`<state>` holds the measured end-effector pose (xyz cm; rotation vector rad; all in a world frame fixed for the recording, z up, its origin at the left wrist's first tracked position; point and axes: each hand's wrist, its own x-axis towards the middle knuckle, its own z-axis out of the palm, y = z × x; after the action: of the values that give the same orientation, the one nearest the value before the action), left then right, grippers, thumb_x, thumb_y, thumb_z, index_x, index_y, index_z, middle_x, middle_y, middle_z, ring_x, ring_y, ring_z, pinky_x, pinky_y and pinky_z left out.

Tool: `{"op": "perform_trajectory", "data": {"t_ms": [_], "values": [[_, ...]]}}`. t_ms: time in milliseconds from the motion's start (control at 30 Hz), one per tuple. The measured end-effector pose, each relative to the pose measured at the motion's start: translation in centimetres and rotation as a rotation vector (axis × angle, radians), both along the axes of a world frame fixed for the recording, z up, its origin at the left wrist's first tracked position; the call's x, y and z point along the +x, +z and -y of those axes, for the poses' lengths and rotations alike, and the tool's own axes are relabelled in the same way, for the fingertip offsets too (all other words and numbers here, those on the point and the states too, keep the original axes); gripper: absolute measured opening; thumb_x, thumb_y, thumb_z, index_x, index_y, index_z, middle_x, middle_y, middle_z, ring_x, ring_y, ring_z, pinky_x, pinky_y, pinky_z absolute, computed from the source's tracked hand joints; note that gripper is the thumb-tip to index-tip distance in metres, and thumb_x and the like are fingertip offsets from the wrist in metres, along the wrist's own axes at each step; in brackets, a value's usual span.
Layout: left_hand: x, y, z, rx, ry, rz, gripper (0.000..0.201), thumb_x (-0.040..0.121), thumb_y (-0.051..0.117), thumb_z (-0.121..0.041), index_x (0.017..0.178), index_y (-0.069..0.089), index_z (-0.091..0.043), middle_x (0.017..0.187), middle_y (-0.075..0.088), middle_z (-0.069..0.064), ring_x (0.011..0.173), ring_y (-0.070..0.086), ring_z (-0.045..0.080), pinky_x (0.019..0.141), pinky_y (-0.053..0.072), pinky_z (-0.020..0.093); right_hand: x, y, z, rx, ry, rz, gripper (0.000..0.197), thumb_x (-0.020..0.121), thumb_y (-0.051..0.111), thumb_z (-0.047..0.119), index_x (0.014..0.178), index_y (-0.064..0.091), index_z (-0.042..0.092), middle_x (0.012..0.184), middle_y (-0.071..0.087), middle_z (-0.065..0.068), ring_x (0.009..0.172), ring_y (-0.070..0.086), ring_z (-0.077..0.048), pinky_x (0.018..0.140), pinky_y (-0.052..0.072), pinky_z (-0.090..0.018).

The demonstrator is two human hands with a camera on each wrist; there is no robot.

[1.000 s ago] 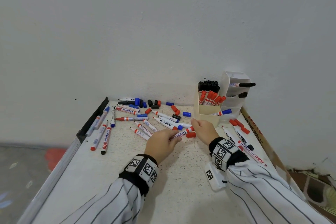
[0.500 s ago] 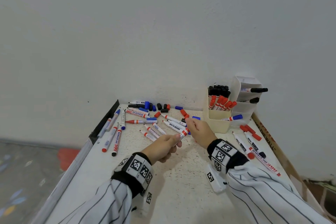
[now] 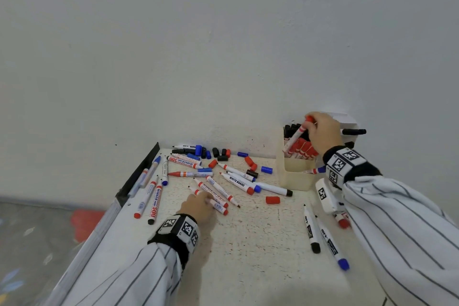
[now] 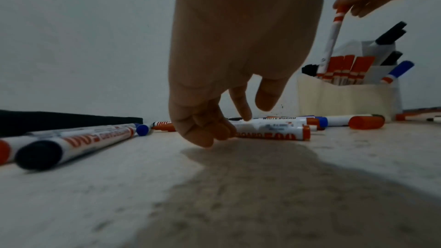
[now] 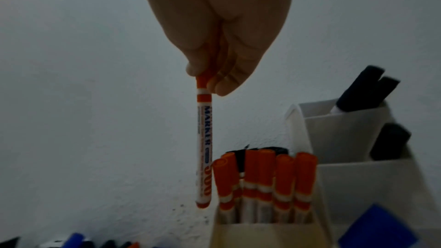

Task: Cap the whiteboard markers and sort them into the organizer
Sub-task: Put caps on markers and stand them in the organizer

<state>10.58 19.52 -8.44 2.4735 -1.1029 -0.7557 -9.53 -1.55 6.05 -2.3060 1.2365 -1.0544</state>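
Note:
My right hand (image 3: pixel 311 124) pinches a capped red marker (image 3: pixel 295 138) by its cap and holds it nearly upright over the cream organizer (image 3: pixel 295 177). The marker's (image 5: pixel 204 148) lower end hangs just left of the capped red markers (image 5: pixel 262 176) standing in the front compartment. My left hand (image 3: pixel 208 201) is low on the table, its fingertips (image 4: pixel 224 129) touching an uncapped red marker (image 4: pixel 272 131) that lies among other red ones. Its thumb and forefinger stay apart, closed on nothing.
Loose markers and red, blue and black caps (image 3: pixel 221 154) lie scattered toward the back wall. A red cap (image 3: pixel 272 199) sits alone near the organizer. More markers (image 3: pixel 323 238) lie on the right. A black strip (image 3: pixel 139 171) edges the table on the left. Black markers (image 5: pixel 365 90) fill the rear compartments.
My right hand lifted the capped red marker from mid-table up over the organizer. My left hand released it and dropped onto the red markers on the table.

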Motion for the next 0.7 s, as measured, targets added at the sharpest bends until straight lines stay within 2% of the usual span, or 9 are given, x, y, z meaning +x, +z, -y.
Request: {"op": "perform_trajectory", "data": {"t_ms": [133, 200, 300, 333, 400, 433, 500, 567, 700], "values": [[0.1, -0.3, 0.0, -0.043, 0.002, 0.097, 0.030, 0.096, 0.037, -0.032, 0.120, 0.051, -0.022, 0.124, 0.052, 0.009, 0.109, 0.054, 0.025, 0.094, 0.046, 0.036, -0.2, -0.3, 1.8, -0.052, -0.063, -0.034, 0.024, 0.093, 0.043, 0.002, 0.112, 0.058, 0.001, 0.114, 0.055, -0.017, 0.105, 0.051, -0.027, 0.084, 0.030, -0.018], [0.1, -0.3, 0.1, -0.024, -0.019, 0.161, 0.031, 0.096, 0.037, -0.036, 0.118, 0.052, -0.021, 0.122, 0.053, 0.007, 0.108, 0.055, 0.026, 0.091, 0.047, 0.037, 0.0, -0.6, 2.1, -0.029, -0.032, -0.101, 0.025, 0.094, 0.042, 0.004, 0.114, 0.057, 0.001, 0.115, 0.054, -0.017, 0.106, 0.050, -0.027, 0.085, 0.031, -0.021], [0.1, 0.0, 0.4, 0.057, -0.037, 0.139, 0.024, 0.095, 0.041, -0.039, 0.113, 0.048, -0.025, 0.117, 0.051, 0.004, 0.097, 0.054, 0.019, 0.090, 0.047, 0.033, 0.6, -1.3, 2.2, -0.006, 0.017, -0.138, 0.027, 0.095, 0.043, 0.008, 0.118, 0.055, 0.003, 0.115, 0.055, -0.017, 0.106, 0.051, -0.027, 0.088, 0.033, -0.024], [0.1, 0.0, 0.4, 0.048, -0.010, 0.112, 0.022, 0.094, 0.042, -0.040, 0.108, 0.049, -0.025, 0.112, 0.052, 0.004, 0.092, 0.054, 0.017, 0.088, 0.048, 0.032, 0.8, -1.5, 2.2, 0.014, 0.021, -0.137, 0.028, 0.095, 0.044, 0.009, 0.120, 0.054, 0.005, 0.112, 0.056, -0.016, 0.103, 0.052, -0.027, 0.088, 0.036, -0.026], [0.1, 0.0, 0.4, -0.010, 0.050, 0.049, 0.019, 0.093, 0.046, -0.042, 0.096, 0.049, -0.023, 0.097, 0.057, 0.001, 0.082, 0.055, 0.014, 0.083, 0.048, 0.028, 1.0, -1.9, 2.1, 0.074, 0.006, -0.128, 0.027, 0.094, 0.046, 0.011, 0.121, 0.049, 0.012, 0.099, 0.057, -0.009, 0.087, 0.054, -0.022, 0.076, 0.042, -0.029], [0.1, -0.1, 0.3, -0.037, 0.070, 0.021, 0.018, 0.092, 0.050, -0.040, 0.092, 0.048, -0.022, 0.089, 0.057, -0.001, 0.075, 0.053, 0.012, 0.079, 0.047, 0.025, 1.1, -2.2, 2.0, 0.088, -0.014, -0.141, 0.024, 0.094, 0.047, 0.013, 0.118, 0.047, 0.015, 0.094, 0.056, -0.006, 0.081, 0.053, -0.020, 0.070, 0.043, -0.030], [0.2, -0.2, 0.1, -0.062, 0.105, -0.022, 0.016, 0.089, 0.056, -0.034, 0.089, 0.046, -0.021, 0.081, 0.054, -0.003, 0.068, 0.048, 0.009, 0.073, 0.045, 0.022, 1.2, -2.8, 2.1, 0.076, -0.049, -0.212, 0.017, 0.092, 0.051, 0.016, 0.109, 0.048, 0.016, 0.093, 0.059, -0.007, 0.080, 0.055, -0.024, 0.070, 0.048, -0.034], [0.4, 0.0, 0.0, -0.072, 0.167, -0.064, 0.017, 0.086, 0.060, -0.028, 0.093, 0.047, -0.020, 0.085, 0.054, -0.002, 0.072, 0.049, 0.010, 0.071, 0.044, 0.021, 1.3, -3.4, 2.5, 0.103, -0.048, -0.253, 0.014, 0.090, 0.054, 0.016, 0.104, 0.050, 0.017, 0.098, 0.062, -0.010, 0.084, 0.058, -0.028, 0.076, 0.051, -0.038], [0.8, 0.3, -0.2, -0.116, 0.321, -0.142, 0.025, 0.083, 0.063, -0.019, 0.102, 0.046, -0.019, 0.102, 0.056, 0.003, 0.088, 0.059, 0.017, 0.073, 0.050, 0.024, 1.6, -4.3, 2.6, 0.137, -0.021, -0.253, 0.018, 0.091, 0.052, 0.010, 0.109, 0.053, 0.011, 0.104, 0.062, -0.016, 0.090, 0.058, -0.029, 0.077, 0.046, -0.032]]}}
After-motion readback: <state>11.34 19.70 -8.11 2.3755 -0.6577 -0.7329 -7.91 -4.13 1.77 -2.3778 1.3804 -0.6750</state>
